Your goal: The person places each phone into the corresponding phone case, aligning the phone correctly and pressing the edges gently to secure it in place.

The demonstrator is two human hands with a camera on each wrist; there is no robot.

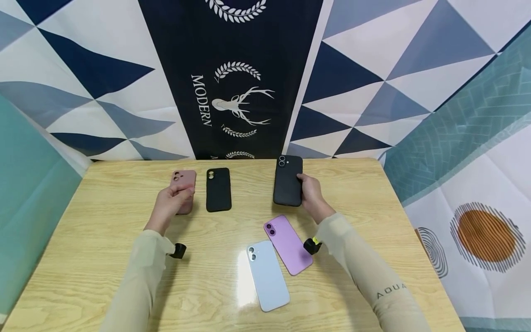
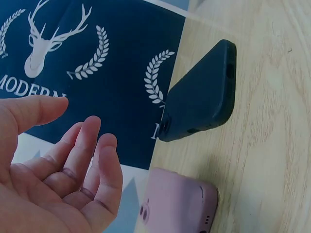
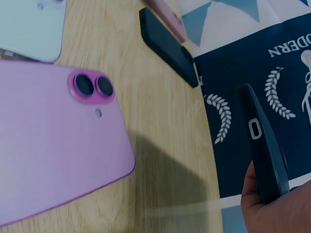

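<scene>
My left hand (image 1: pixel 169 205) hovers over a pink phone case (image 1: pixel 186 179). In the left wrist view its fingers are loosely bent, with nothing between them, apart from the case. Just right of it a black phone case (image 1: pixel 218 191) lies on the table, camera holes at its upper left. My right hand (image 1: pixel 313 196) grips a black phone (image 1: pixel 287 182) by its right edge, thumb on the back. The right wrist view shows this phone raised off the table, its port end facing the camera.
A purple phone (image 1: pixel 289 246) lies slanted near my right wrist. Beside it a light blue phone (image 1: pixel 268 279) lies back side up. The wooden table (image 1: pixel 103 258) meets a patterned cloth (image 1: pixel 244 50) at its far edge.
</scene>
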